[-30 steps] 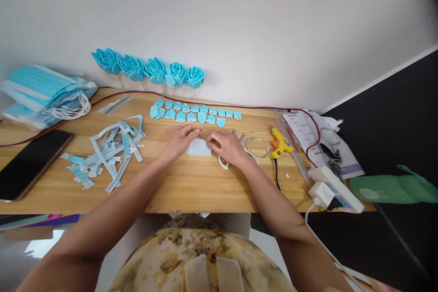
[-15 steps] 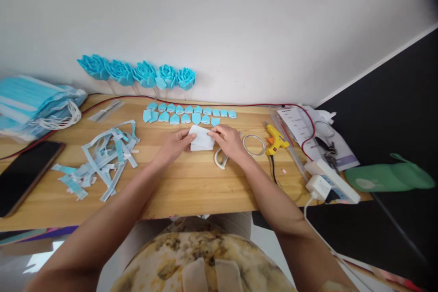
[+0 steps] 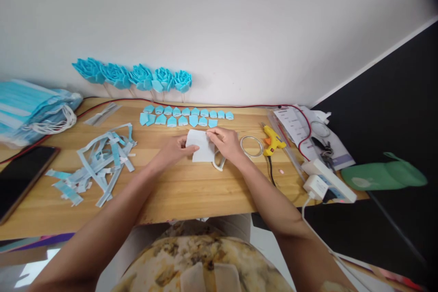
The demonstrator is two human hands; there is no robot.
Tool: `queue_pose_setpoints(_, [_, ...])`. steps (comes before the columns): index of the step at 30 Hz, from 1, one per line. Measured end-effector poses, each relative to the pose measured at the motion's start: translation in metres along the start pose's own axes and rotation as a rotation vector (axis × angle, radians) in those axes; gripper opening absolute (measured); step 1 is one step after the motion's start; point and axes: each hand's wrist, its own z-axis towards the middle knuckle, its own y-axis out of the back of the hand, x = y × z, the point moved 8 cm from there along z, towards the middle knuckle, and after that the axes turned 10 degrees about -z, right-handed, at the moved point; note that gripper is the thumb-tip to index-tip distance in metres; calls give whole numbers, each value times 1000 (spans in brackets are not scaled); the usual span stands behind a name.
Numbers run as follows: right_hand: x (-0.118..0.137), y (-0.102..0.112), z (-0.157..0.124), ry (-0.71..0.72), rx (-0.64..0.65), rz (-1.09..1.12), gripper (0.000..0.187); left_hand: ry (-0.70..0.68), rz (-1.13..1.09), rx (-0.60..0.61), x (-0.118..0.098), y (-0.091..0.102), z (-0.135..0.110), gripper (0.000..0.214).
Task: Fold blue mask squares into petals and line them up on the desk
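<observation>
Between my hands is a white square of mask fabric (image 3: 201,147), held just over the table. My left hand (image 3: 178,148) pinches its left edge with the thumb on top. At its upper right corner my right hand (image 3: 224,141) grips it between thumb and fingers. White-handled scissors (image 3: 218,160) lie partly hidden under my right hand. Beyond the fabric, two rows of folded light-blue petals (image 3: 183,120) rest on the table. Several blue fabric flowers (image 3: 141,76) on thin stems lean against the wall.
Cut blue and white strips (image 3: 102,159) and a phone (image 3: 25,178) lie left, near a bag of masks (image 3: 30,107). On the right are a ring of wire (image 3: 252,138), a yellow glue gun (image 3: 273,140), a power strip (image 3: 330,180) and a green pouch (image 3: 379,176).
The white fabric has opened out into a taller piece, its lower edge now nearer me. My left hand has shifted slightly left and down along it. The view has tilted a little.
</observation>
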Motion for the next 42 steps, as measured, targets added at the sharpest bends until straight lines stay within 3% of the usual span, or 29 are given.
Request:
queue_pose_setpoints(4, [9, 0, -1, 71, 0, 17, 13, -208, 15, -138, -19, 10, -3, 39])
queue_pose_setpoints(6, [15, -2, -3, 109, 13, 13, 13, -245, 17, -180, -22, 12, -5, 36])
queue_pose_setpoints(12, [15, 2, -5, 53, -2, 177, 18, -72, -238, -239, 1, 17, -2, 41])
queue_pose_setpoints(15, [14, 3, -5, 41, 15, 273, 22, -72, -390, -265, 6, 21, 1, 43])
queue_pose_setpoints(25, [23, -6, -8, 243, 47, 33, 24, -155, -513, -211, 6, 18, 3, 40])
queue_pose_setpoints(29, [24, -9, -6, 297, 43, -16, 16, -161, -495, -139, 4, 11, 2, 38])
queue_pose_setpoints(42, [14, -8, -5, 97, 44, 122, 11, -145, -332, -137, -3, 6, -1, 40])
